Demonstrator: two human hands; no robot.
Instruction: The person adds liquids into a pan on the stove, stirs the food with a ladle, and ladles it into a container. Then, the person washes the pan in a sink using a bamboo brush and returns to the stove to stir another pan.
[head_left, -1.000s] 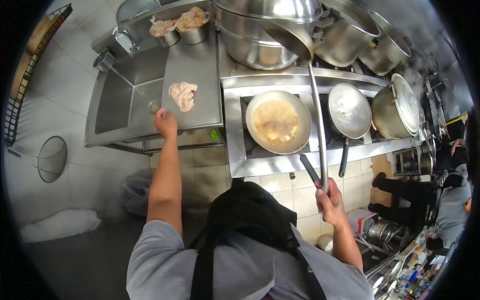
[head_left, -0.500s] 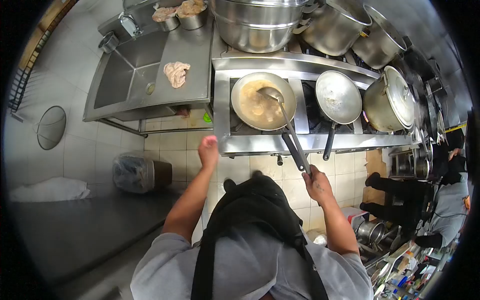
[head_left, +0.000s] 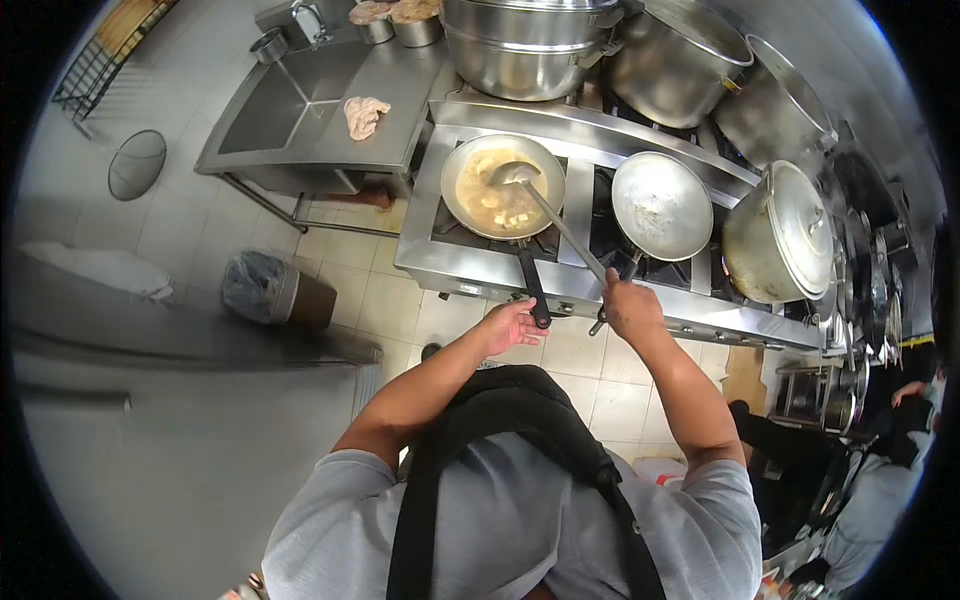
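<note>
My right hand (head_left: 634, 304) is closed around the long handle of a metal ladle (head_left: 560, 222). Its bowl rests in a frying pan (head_left: 452, 208) of brownish sauce with pale chunks. The pan sits on the stove's left burner, its black handle (head_left: 533, 285) pointing toward me. At the end of that handle is my left hand (head_left: 512, 328), palm up and fingers extended; whether it touches the handle I cannot tell. Just beyond my right hand, a second frying pan (head_left: 663, 205) with whitish residue stands on the neighbouring burner, its handle partly hidden by my right hand.
A lidded pot (head_left: 775, 235) stands right of the pans, with large steel pots (head_left: 670, 65) behind. At left are a sink (head_left: 285, 115), a crumpled cloth (head_left: 366, 117) on the counter and a lined bin (head_left: 300, 295). Another person (head_left: 880, 500) is at the far right.
My left hand has moved right, from the stove's left corner to the pan handle. My right hand and the ladle have shifted up, and the pan handle has swung away from the ladle. The view has turned.
</note>
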